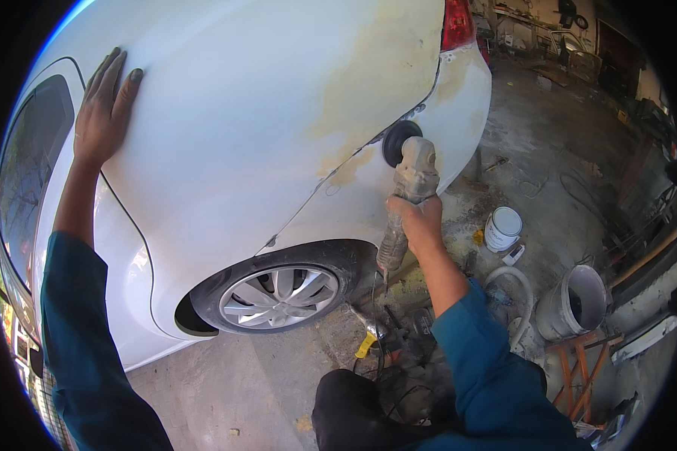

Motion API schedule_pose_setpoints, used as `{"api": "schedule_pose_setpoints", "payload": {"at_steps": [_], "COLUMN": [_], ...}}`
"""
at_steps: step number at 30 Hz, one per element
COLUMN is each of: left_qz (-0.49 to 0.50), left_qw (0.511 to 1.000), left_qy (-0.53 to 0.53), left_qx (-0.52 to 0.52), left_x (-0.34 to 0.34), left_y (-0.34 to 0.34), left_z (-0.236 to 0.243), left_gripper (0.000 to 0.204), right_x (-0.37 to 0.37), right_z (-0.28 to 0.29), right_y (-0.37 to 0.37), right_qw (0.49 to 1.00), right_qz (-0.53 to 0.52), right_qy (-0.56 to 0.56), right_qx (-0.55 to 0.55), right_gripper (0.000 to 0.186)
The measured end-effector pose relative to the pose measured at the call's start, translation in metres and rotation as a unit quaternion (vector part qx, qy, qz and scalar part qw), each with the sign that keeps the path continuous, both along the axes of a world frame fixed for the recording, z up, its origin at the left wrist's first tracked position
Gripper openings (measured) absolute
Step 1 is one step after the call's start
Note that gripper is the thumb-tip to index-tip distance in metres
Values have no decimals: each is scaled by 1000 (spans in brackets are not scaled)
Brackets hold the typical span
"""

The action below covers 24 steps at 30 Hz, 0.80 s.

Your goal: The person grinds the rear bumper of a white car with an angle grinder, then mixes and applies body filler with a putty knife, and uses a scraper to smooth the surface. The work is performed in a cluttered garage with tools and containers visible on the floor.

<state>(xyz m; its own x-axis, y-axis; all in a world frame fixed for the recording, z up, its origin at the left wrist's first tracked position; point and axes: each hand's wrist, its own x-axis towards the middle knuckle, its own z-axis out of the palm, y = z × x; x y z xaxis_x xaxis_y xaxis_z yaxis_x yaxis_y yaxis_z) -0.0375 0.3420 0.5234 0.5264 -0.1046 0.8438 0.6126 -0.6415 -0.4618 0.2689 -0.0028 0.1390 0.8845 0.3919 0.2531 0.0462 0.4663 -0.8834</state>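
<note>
My left hand [103,109] lies flat on the white car body [226,135], just above the side window, its fingers stretched out. Wrapped round the dusty grey body of an angle grinder [416,177] is my right hand [421,219]. The tool's round black pad [400,143] meets the rear corner of the car at the seam between side panel and bumper [440,124]. Tan filler patches [353,68] show around that seam. Below the seam sits the rear wheel [278,297] with its silver cover. The pad's contact face is hidden.
Right of the wheel stand a white paint can [502,229] and a grey bucket [575,304]. A pale hose [529,301] curls beside them. Cables and tools [399,338] lie near my knee [346,410]. An orange metal stand [579,376] is at lower right. A red tail light [457,26] is above.
</note>
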Motion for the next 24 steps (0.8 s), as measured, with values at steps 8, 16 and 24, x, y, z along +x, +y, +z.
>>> {"api": "schedule_pose_setpoints", "payload": {"at_steps": [8,16,24], "left_qz": [-31,-16,-9], "left_qw": [999,999,992], "left_qy": [6,11,-1], "left_qx": [5,-29,-126], "left_x": [1,-7,2], "left_y": [5,-5,-60], "left_z": [-2,-2,-6], "left_gripper": [87,75,68], "right_x": [-98,-88,-136], "right_z": [-49,-43,-48], "right_y": [10,-14,-4], "right_qw": [992,993,970], "right_qz": [38,60,14], "right_qy": [-79,-22,-189], "right_qx": [-96,-98,-152], "right_gripper": [56,49,60]}}
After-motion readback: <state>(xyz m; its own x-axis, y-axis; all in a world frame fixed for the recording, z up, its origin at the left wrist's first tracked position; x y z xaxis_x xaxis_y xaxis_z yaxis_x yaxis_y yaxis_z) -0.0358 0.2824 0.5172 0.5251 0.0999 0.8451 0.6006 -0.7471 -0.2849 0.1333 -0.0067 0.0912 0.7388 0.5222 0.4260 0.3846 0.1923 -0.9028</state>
